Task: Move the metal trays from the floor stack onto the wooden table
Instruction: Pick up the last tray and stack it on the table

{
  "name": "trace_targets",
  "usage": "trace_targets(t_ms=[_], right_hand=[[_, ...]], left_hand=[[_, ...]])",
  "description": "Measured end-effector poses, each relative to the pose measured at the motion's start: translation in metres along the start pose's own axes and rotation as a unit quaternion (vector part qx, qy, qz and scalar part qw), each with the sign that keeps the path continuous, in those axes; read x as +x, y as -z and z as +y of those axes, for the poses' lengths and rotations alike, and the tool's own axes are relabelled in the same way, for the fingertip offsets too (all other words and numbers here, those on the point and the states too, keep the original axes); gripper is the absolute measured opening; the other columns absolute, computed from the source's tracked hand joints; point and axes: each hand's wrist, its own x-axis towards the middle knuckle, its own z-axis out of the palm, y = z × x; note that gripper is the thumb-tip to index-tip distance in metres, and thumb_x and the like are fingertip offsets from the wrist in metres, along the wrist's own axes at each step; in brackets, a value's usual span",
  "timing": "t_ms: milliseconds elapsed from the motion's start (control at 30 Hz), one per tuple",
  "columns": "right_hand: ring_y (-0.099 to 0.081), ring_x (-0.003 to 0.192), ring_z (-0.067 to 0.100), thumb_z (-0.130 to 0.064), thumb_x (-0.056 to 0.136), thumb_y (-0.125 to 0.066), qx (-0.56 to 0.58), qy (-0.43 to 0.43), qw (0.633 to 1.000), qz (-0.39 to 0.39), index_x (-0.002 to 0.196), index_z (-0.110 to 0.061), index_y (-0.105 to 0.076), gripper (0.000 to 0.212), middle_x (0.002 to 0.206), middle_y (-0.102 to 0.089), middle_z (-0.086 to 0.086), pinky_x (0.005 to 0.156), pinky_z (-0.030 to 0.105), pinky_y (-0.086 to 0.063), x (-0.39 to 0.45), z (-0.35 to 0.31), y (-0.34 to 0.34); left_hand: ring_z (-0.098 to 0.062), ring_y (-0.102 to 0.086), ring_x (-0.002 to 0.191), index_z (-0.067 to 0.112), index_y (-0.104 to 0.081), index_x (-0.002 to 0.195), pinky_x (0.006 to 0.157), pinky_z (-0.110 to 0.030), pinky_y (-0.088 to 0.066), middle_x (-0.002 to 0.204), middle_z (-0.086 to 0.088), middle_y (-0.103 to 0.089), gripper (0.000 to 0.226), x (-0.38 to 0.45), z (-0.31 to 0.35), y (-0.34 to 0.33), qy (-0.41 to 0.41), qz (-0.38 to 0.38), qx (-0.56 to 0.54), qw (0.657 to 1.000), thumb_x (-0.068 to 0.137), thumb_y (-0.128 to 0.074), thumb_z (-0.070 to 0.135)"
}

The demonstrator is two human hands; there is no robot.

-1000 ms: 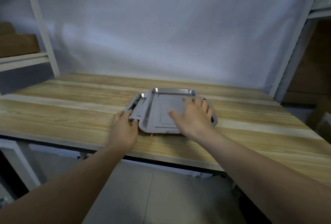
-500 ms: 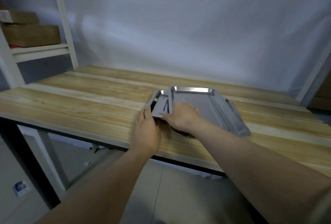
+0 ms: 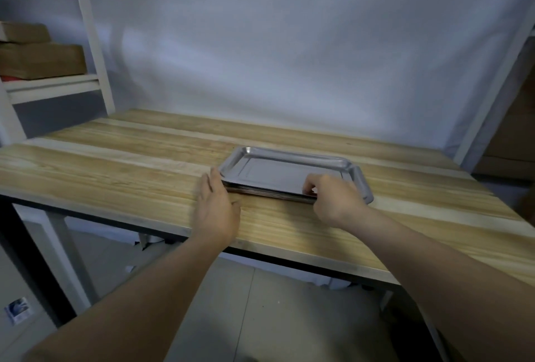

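A small stack of metal trays (image 3: 285,170) lies flat on the wooden bench (image 3: 121,170), right of the middle of its top and closer to the near edge than to the far one. The top tray faces up, its rim and shallow floor catching the light. Under it, darker edges of further trays show along the near side, and one tray sticks out past the top one toward the bench's right end (how many lie in the stack cannot be counted).

The left hand (image 3: 215,209) is released: its fingers are straight and together, the hand standing on edge on the bench top, with the fingertips against the stack's near-left corner. The right hand (image 3: 333,198) is grasping the stack at its near-right corner, fingers curled over the top tray's rim and the thumb side down by the lower edges. Both bare forearms reach in from the near side, across the bench's front edge.

The bench has a dark frame under its front edge and a pale leg at the left. Behind its far edge hangs a white sheet (image 3: 289,51). Past the far-left corner stands a white shelf unit (image 3: 89,31) carrying brown cardboard boxes (image 3: 40,59), with something red just under them. Past the right end, a white post and more brown cardboard. The tiled floor (image 3: 260,318) shows below the bench.
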Motion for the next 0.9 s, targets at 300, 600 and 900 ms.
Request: trace_targets(t_ms=[300, 600, 900], right_hand=[[-0.025, 0.145, 0.022, -0.056, 0.1, -0.013, -0.012, 0.03, 0.997, -0.072, 0.147, -0.03, -0.035, 0.059, 0.157, -0.033, -0.003, 0.116, 0.054, -0.007, 0.007, 0.017, -0.02], [-0.032, 0.135, 0.025, -0.049, 0.098, -0.037, 0.069, -0.032, 0.989, 0.126, 0.14, -0.02, -0.049, 0.052, 0.143, -0.045, 0.004, 0.11, 0.043, -0.022, -0.007, 0.031, -0.022], [-0.058, 0.1, 0.031, -0.035, 0.087, -0.063, 0.176, -0.206, 0.951, 0.147, 0.108, -0.005, -0.067, 0.037, 0.119, -0.055, 0.015, 0.082, 0.039, -0.052, -0.001, 0.078, -0.009]], left_hand=[[-0.024, -0.022, 0.147, 0.011, -0.003, 0.155, 0.118, -0.038, -0.022, 0.161, -0.007, -0.019, 0.083, -0.001, 0.001, 0.005, 0.008, -0.021, 0.002, 1.0, 0.093, -0.057, 0.024], [-0.027, -0.039, 0.134, 0.006, -0.033, 0.145, 0.106, -0.041, -0.035, 0.151, -0.01, -0.034, 0.051, 0.005, 0.01, 0.016, 0.077, -0.021, -0.122, 0.989, 0.097, -0.045, 0.019], [-0.027, -0.056, 0.08, 0.0, -0.056, 0.12, 0.068, -0.037, -0.047, 0.112, -0.018, -0.061, 0.037, 0.023, 0.024, 0.008, 0.153, 0.03, -0.171, 0.973, 0.095, -0.053, 0.027]])
